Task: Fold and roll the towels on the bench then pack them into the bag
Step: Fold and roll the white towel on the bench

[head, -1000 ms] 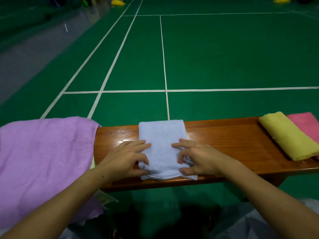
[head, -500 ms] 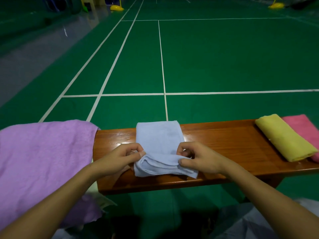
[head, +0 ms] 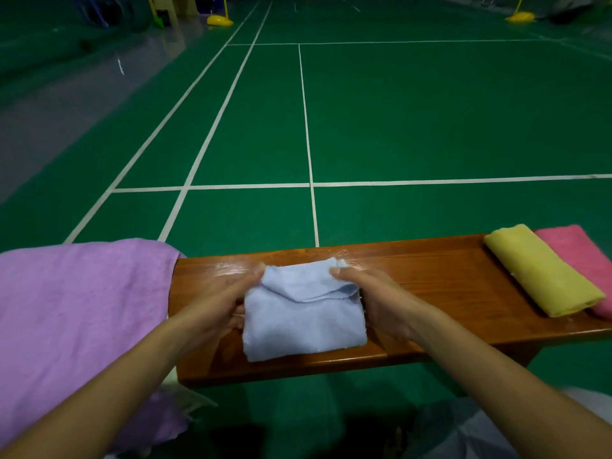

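No readable text, label, brand or number anywhere.

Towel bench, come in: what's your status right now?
Both hands, left hand and right hand, gripping light blue towel on bench. Part folded. Nothing in the way.

You are looking out over a green sports court floor [head: 430, 111] marked with white lines [head: 309, 154] that cross just ahead of you. A glossy brown wooden bench [head: 430, 286] runs across the near foreground. To your far left lies a grey, shiny strip of floor [head: 59, 104]. Two yellow bases [head: 219, 20] sit far off, and the light is dim and even.
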Available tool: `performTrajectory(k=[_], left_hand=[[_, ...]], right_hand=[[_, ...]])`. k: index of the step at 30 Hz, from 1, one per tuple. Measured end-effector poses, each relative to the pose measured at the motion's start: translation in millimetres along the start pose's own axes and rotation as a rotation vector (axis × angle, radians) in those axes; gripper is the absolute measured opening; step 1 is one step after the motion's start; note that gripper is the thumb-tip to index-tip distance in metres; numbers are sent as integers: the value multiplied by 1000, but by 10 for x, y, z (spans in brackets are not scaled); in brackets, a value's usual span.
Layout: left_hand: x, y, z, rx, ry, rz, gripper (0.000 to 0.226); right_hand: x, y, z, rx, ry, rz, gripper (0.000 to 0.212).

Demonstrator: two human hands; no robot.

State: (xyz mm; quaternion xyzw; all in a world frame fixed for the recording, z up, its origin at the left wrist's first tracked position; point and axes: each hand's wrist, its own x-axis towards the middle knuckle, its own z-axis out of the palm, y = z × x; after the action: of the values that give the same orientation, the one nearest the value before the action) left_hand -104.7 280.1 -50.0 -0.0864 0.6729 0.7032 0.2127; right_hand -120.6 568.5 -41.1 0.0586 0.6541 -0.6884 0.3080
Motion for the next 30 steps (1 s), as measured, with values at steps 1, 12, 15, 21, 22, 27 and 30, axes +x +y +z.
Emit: performTrajectory(k=[1, 12, 15, 21, 22, 27, 30], left_hand=[[-22, 11, 13, 46, 11, 58, 50], [154, 5, 6, 175, 233, 83, 31], [187, -20, -4, 271, 277, 102, 27], [279, -18, -59, 512, 421, 134, 16], [253, 10, -70, 593, 473, 148, 18], [107, -41, 22, 1160, 519, 601, 34], [168, -259, 186, 1345, 196, 637, 61]], right_hand=[[2, 1, -4, -15, 5, -30, 46], [212, -37, 58, -156, 131, -96, 38], [348, -14, 85, -364, 346, -135, 26], [533, 65, 25, -634, 608, -252, 32], [536, 71, -2, -729, 663, -317, 28], [429, 75, 100, -1072, 568, -584, 34], [372, 251, 310, -1346, 220, -637, 60]])
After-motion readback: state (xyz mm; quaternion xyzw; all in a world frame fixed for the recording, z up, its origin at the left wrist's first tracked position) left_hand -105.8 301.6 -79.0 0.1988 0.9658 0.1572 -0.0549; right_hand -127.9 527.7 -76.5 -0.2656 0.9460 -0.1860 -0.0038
